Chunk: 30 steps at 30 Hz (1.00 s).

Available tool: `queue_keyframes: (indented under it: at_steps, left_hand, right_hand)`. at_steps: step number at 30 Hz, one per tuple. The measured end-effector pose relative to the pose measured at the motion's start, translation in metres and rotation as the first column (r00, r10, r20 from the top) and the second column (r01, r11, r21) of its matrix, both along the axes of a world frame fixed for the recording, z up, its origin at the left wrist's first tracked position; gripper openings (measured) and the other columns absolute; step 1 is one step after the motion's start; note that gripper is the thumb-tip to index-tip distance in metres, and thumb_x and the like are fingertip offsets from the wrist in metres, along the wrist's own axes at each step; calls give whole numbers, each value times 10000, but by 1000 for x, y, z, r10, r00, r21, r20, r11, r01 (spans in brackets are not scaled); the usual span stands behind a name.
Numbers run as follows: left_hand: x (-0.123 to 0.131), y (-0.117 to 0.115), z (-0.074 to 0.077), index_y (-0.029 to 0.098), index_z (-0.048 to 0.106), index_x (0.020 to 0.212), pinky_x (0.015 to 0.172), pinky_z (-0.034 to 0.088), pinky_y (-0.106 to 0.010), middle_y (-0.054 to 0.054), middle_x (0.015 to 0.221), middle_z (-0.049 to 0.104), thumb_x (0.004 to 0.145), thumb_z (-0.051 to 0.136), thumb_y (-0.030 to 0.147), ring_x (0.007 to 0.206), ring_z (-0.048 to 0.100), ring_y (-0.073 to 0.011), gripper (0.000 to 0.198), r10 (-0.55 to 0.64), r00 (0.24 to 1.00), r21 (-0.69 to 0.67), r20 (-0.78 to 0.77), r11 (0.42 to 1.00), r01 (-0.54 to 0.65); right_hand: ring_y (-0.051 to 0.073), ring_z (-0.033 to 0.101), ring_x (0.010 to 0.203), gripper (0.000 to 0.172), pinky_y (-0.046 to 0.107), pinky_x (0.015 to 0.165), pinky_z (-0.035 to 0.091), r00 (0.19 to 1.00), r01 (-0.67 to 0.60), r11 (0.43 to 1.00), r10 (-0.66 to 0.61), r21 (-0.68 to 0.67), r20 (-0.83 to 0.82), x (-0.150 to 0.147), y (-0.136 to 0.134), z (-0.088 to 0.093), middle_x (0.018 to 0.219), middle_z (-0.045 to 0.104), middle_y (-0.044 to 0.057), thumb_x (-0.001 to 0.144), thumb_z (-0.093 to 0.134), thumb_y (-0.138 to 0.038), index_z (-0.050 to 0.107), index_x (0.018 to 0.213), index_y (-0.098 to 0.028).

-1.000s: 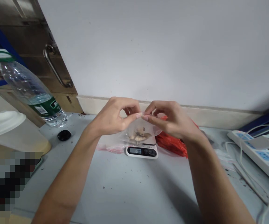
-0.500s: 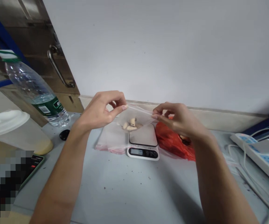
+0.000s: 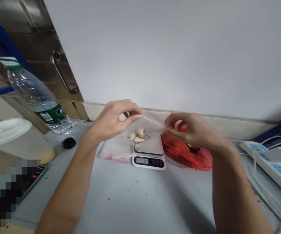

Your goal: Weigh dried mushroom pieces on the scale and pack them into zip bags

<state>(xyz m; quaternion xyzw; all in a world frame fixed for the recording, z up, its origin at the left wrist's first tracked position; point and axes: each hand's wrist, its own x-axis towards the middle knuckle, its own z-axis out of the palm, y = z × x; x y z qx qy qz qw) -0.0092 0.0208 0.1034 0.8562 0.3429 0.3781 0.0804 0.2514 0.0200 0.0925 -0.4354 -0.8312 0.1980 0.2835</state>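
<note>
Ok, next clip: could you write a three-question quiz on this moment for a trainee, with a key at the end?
1. True or false: the left hand pinches the edge of the clear bag.
2. Which of these lies right beside the scale, on the side of the right hand? A) the white-lidded container B) the red bag C) the round black object
3. Fill the gap: the bottle has a ____ label.

Key: 1 true; 2 B; 3 green.

There was room to pass in front of the digital scale [image 3: 149, 162], low over the table [image 3: 130, 198]. A zip bag [image 3: 152, 127] hung over the scale's rear left, a red plastic bag [image 3: 176, 149] bulged just right of it, and the wall [image 3: 167, 65] blocked the way behind.
</note>
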Motion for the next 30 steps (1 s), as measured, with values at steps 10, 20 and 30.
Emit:
queue_keyframes:
  at_steps: [10,20,30]
  left_hand:
    - [53,-19,-16,222,757,908,770,556,-296,-44,934,737,961,652,226,835,688,-172,118,-60,993,325,98,946,25]
    - [89,-8,-34,236,743,1122,931,565,-360,-63,1107,750,1012,500,353,1040,685,-230,292,-169,951,-114,-257,983,144]
    - [126,-2,-64,198,771,909,1143,432,-450,-83,1144,744,924,652,152,1358,495,-307,129,-273,790,-188,-549,961,202]
  right_hand:
    - [182,656,689,205,306,655,541,945,-325,912,320,-252,-63,-10,-3,-12,759,738,3,900,583,-311,715,760,-238]
    - [310,713,1084,467,482,941,559,867,495,838,-461,228,-188,130,-28,-17,1183,778,90,936,548,-265,665,1387,-232]
    - [423,314,1525,676,633,1183,343,822,403,914,-383,44,421,157,-61,-92,1616,437,160,872,681,-468,563,1496,-236]
